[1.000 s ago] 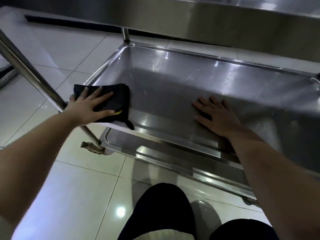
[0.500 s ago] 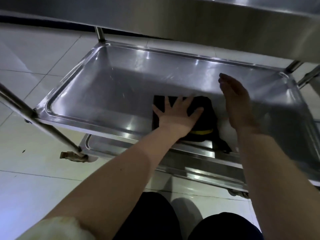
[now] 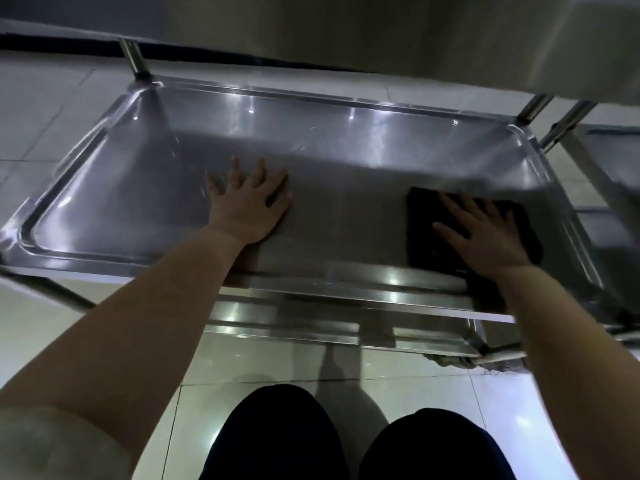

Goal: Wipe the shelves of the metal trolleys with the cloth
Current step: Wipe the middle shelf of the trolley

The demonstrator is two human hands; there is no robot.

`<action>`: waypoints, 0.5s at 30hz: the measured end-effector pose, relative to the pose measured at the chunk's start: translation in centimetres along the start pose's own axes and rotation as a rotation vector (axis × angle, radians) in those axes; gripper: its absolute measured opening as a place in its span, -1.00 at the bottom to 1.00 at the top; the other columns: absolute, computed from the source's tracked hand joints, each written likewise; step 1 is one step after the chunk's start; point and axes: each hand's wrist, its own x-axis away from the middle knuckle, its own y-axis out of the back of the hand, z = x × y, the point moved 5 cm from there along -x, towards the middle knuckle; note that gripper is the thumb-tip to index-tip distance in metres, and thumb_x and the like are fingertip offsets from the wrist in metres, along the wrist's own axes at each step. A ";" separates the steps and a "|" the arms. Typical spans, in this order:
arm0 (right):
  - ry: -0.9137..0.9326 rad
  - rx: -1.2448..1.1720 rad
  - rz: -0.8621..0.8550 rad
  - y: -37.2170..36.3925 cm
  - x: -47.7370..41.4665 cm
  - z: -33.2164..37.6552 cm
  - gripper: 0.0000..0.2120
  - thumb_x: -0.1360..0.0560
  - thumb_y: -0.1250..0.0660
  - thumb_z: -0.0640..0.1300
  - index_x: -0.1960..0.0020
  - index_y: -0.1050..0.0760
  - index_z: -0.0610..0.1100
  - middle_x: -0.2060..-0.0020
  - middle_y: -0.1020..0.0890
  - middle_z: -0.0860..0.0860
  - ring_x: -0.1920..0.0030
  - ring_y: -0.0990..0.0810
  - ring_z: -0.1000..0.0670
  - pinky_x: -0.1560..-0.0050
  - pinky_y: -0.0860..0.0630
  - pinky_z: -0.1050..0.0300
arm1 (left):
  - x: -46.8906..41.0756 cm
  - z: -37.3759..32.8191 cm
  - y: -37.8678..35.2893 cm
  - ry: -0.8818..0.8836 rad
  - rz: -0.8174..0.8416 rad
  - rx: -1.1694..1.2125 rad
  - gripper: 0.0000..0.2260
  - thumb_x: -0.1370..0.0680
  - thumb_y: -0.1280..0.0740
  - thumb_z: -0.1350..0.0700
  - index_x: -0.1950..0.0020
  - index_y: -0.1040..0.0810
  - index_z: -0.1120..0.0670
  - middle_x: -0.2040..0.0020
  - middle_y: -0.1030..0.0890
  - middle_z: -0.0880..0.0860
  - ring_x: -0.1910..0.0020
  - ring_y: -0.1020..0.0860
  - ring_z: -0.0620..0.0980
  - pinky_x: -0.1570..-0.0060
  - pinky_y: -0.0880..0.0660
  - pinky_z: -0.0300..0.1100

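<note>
The middle shelf (image 3: 114,188) of a steel trolley fills the view, a shallow tray with a raised rim. A black cloth (image 3: 422,230) lies flat on its right part. My right hand (image 3: 481,233) presses on the cloth with fingers spread and straight. My left hand (image 3: 249,202) rests flat on the bare metal near the shelf's middle, fingers spread, holding nothing. A corner of the cloth hangs over the near rim under my right wrist.
The trolley's top shelf (image 3: 415,36) overhangs at the top of the view. A lower shelf (image 3: 311,327) shows beneath the near rim. Upright posts (image 3: 135,57) stand at the far corners. Another trolley (image 3: 609,188) stands at the right. My knees are over the tiled floor (image 3: 52,109).
The cloth went from the shelf's left rim to its right part. It passed from under my left hand to under my right; my left hand now lies on bare metal.
</note>
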 end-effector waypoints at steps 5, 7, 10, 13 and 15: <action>-0.330 -0.024 -0.019 0.7 1.5 -7.1 -0.18 -0.34 0.19 0.54 -0.56 0.06 0.30 -0.59 -0.02 0.11 -0.57 0.05 -0.20 -0.49 0.12 -0.32 | -0.7 -1.1 -0.6 0.004 -0.007 -0.047 -0.51 -0.61 0.13 -0.32 -0.56 0.06 -0.35 -0.63 0.09 -0.08 -0.58 0.16 0.21 -0.40 0.23 0.41; -0.266 -0.013 -0.019 0.1 0.5 -1.7 -0.29 -0.47 0.11 0.51 -0.56 0.10 0.31 -0.60 0.01 0.12 -0.57 0.09 -0.22 -0.48 0.15 -0.37 | -1.0 -1.2 -0.6 0.003 -0.002 -0.053 -0.51 -0.61 0.14 -0.31 -0.55 0.07 -0.36 -0.63 0.09 -0.08 -0.58 0.16 0.23 -0.40 0.22 0.43; 0.009 0.091 -0.023 -2.0 -0.1 11.5 -0.33 -0.50 0.12 0.47 -0.55 0.16 0.31 -0.60 0.07 0.12 -0.57 0.15 -0.24 -0.46 0.21 -0.39 | -1.1 -1.1 -0.7 0.006 -0.006 -0.062 -0.51 -0.61 0.13 -0.31 -0.55 0.07 -0.36 -0.62 0.08 -0.09 -0.58 0.15 0.22 -0.40 0.21 0.43; 0.211 0.094 0.031 -3.1 0.6 20.4 -0.29 -0.47 0.15 0.51 -0.55 0.21 0.32 -0.59 0.15 0.13 -0.56 0.26 -0.22 -0.44 0.30 -0.40 | -1.0 -0.4 -0.8 0.015 -0.025 -0.073 -0.54 -0.63 0.10 -0.24 -0.54 0.07 -0.37 -0.63 0.04 -0.08 -0.58 0.12 0.20 -0.41 0.14 0.43; 0.255 0.062 0.025 -2.9 0.5 19.8 -0.30 -0.46 0.13 0.52 -0.54 0.18 0.35 -0.59 0.12 0.15 -0.57 0.25 -0.16 -0.46 0.31 -0.35 | -0.9 0.1 -0.8 0.024 -0.029 -0.071 -0.54 -0.62 0.10 -0.25 -0.54 0.07 -0.38 -0.62 0.03 -0.10 -0.59 0.11 0.17 -0.41 0.12 0.42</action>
